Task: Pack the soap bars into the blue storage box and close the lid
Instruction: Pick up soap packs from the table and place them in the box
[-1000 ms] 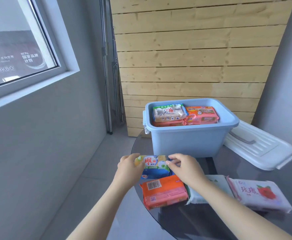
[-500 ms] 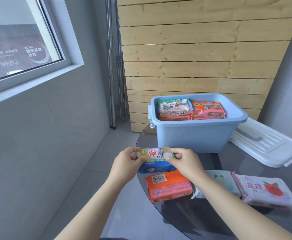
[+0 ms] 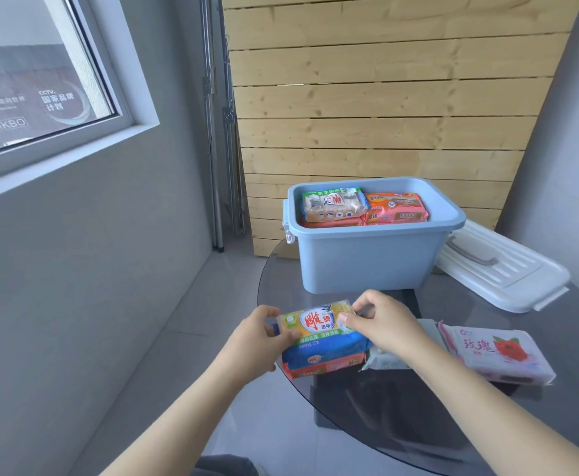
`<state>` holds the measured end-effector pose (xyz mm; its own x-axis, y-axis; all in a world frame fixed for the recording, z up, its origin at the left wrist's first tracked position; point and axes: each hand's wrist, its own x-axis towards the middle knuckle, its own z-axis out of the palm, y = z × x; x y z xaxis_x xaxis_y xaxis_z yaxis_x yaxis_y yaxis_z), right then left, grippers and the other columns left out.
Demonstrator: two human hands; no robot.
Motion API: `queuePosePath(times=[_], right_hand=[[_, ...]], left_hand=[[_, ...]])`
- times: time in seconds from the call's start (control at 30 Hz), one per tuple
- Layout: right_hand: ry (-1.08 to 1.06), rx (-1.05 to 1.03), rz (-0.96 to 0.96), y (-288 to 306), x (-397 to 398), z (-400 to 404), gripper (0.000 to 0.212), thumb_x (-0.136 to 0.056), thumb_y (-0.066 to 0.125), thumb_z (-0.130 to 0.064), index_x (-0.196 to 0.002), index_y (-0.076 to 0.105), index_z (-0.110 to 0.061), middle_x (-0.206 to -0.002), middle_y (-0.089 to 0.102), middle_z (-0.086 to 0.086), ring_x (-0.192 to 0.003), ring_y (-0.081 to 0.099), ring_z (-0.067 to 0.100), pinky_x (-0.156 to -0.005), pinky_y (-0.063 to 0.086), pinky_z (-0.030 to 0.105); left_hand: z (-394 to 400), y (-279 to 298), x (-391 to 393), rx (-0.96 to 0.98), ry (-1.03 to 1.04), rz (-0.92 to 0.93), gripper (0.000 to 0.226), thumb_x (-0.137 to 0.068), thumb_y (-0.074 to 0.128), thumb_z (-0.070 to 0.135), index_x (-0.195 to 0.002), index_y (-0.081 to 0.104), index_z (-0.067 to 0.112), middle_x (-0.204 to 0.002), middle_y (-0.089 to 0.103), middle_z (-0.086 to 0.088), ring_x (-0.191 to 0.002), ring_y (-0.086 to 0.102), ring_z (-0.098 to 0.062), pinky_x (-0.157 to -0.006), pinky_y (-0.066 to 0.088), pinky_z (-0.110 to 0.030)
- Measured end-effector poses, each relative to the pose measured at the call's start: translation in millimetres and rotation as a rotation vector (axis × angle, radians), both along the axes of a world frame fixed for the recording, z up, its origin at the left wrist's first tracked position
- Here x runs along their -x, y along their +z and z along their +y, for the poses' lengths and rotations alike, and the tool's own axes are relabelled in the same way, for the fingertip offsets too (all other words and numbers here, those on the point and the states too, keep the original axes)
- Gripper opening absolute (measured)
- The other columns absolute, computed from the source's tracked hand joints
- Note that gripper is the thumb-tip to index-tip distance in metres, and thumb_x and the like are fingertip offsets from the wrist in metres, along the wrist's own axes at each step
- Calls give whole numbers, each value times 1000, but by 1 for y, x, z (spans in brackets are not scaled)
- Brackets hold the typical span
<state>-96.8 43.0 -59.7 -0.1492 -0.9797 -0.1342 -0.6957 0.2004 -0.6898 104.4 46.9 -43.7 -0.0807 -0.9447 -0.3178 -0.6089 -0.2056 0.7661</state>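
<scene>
A yellow soap pack (image 3: 315,321) is held just above the table by both hands: my left hand (image 3: 257,338) pinches its left end, my right hand (image 3: 384,321) grips its right end. Under it lies a blue pack (image 3: 325,350) on top of an orange pack (image 3: 322,367). The blue storage box (image 3: 367,255) stands open behind them, with several soap packs inside. Its white lid (image 3: 508,269) lies to the right of the box.
A white pack (image 3: 387,362) and a pink rose-printed pack (image 3: 497,355) lie on the dark round glass table (image 3: 418,424) to the right. A wooden slat panel stands behind the box. The table's left edge runs just under my left hand.
Both hands have lifted the yellow pack off the stack, raising it slightly; the blue pack beneath shows more.
</scene>
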Motion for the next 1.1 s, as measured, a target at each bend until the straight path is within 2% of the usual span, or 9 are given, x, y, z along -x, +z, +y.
queuePosePath(times=[0.1, 0.2, 0.4, 0.53, 0.77, 0.87, 0.93, 1.03, 1.1], right_hand=[[91, -97, 165, 7, -1, -1, 27, -87, 54, -43, -97, 51, -19, -97, 66, 1, -79, 59, 16, -61, 44, 32], [164, -153, 231, 13, -5, -2, 27, -93, 44, -40, -103, 45, -15, -95, 62, 5, -71, 54, 16, -55, 39, 29], [148, -186, 144, 14, -9, -5, 25, -94, 44, -39, -100, 42, -16, -92, 57, 3, -80, 57, 17, -57, 37, 29], [72, -148, -15, 13, -17, -4, 27, -92, 51, -36, -105, 43, -14, -98, 55, 2, -95, 62, 21, -78, 52, 38], [-50, 0, -92, 31, -17, 7, 27, -86, 60, -39, -100, 48, -19, -100, 62, 1, -85, 58, 17, -57, 40, 26], [-88, 77, -133, 53, -8, 12, 29, -82, 63, -41, -100, 52, -20, -98, 67, 2, -85, 63, 18, -62, 43, 30], [-92, 105, -147, 68, -2, 15, 30, -81, 65, -41, -99, 52, -21, -96, 67, 1, -83, 65, 17, -67, 48, 33], [-122, 188, -188, 95, 8, 15, 30, -79, 68, -40, -97, 53, -21, -96, 66, -2, -86, 65, 18, -75, 51, 37], [-152, 254, -232, 112, 15, 9, 30, -79, 70, -36, -97, 54, -19, -99, 63, -2, -91, 62, 18, -80, 49, 36]], left_hand=[[3, -1, 2, -84, -22, -10, 41, -92, 54, 37, -128, 46, 19, -119, 65, -7, -98, 68, -21, -76, 61, -38], [4, -3, 3, -111, 11, 44, 37, -93, 54, 37, -125, 50, 18, -114, 69, -8, -96, 70, -23, -82, 60, -41], [-1, -7, 6, -86, 110, 143, 29, -94, 54, 30, -118, 55, 15, -110, 70, -9, -92, 72, -23, -80, 60, -44], [-4, -5, 5, -57, 169, 205, 23, -93, 56, 23, -113, 59, 11, -107, 71, -13, -90, 73, -27, -80, 59, -48], [-6, 21, 1, 71, 180, 251, 22, -90, 62, 23, -109, 63, 13, -102, 73, -13, -84, 73, -24, -79, 59, -50], [-5, 40, 5, 100, 166, 306, 35, -87, 65, 26, -121, 61, 15, -105, 73, -13, -87, 73, -25, -79, 60, -48], [-4, 53, 8, 129, 132, 333, 35, -87, 66, 25, -119, 62, 15, -102, 74, -12, -84, 74, -23, -78, 60, -47], [-7, 81, 15, 216, 77, 384, 30, -87, 66, 21, -116, 66, 12, -94, 76, -9, -74, 75, -16, -69, 63, -37], [-15, 99, 21, 261, 57, 387, 40, -87, 67, 22, -124, 61, 10, -101, 75, -10, -77, 75, -17, -66, 63, -33]])
